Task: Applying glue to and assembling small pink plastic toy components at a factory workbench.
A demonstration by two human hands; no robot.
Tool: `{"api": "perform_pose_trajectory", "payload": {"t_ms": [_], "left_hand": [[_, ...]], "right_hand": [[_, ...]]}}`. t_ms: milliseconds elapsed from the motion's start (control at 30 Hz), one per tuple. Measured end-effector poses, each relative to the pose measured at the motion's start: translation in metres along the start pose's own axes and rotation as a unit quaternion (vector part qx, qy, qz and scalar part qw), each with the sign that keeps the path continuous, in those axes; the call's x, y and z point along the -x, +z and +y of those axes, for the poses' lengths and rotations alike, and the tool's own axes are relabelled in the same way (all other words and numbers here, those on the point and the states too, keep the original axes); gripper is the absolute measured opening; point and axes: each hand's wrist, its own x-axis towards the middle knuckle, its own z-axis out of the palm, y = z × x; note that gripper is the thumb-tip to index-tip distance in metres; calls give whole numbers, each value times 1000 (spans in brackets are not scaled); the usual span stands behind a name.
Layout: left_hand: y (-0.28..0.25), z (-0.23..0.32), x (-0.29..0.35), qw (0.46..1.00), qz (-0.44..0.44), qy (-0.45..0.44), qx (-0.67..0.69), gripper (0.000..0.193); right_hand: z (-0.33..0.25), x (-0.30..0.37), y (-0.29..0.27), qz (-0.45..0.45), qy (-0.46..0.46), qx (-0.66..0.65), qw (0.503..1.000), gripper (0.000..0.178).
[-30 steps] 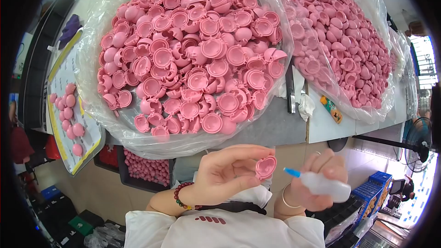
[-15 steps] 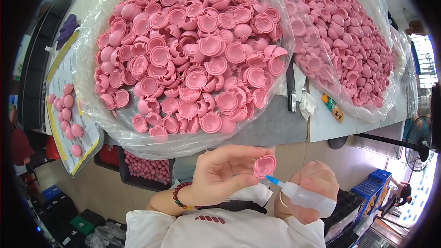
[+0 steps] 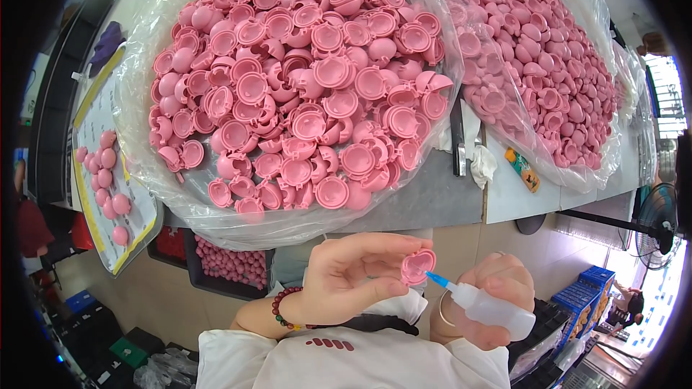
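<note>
White sleeves [image 3: 238,349], dark red bead bracelet [image 3: 282,308]

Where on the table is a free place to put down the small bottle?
Bare grey tabletop shows along the near edge, right of the left bag of pink shells. The white surface below the orange object is also free. The bags cover the rest; the board at far left carries pink balls.

The half-shell [image 3: 417,266] pinched in the left hand [image 3: 353,277] is pink, like the heaped shells [image 3: 303,94] in clear plastic bags [image 3: 144,86]. The squeeze bottle [image 3: 490,310] in the right hand [image 3: 497,295] is translucent white with a blue nozzle. The worktop [image 3: 425,202] is grey; the wrist beads [image 3: 282,308] are dark red.
</note>
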Motion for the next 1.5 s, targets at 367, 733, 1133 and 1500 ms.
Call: {"api": "perform_pose_trajectory", "payload": {"t_ms": [367, 733, 1133, 1500], "left_hand": [[1, 8, -2, 988, 17, 39, -150, 36], [-2, 9, -7, 874, 33, 221, -431, 35], [-9, -1, -4, 997, -33, 38, 53, 23], [-10, -6, 1, 952, -14, -87, 292, 26]], "right_hand": [[0, 3, 0, 20, 0, 9, 1000, 57], [11, 3, -20, 184, 64, 312, 930, 45], [64, -7, -65, 46, 240, 288, 926, 34], [98, -64, -157, -103, 191, 530, 820, 19]]}}
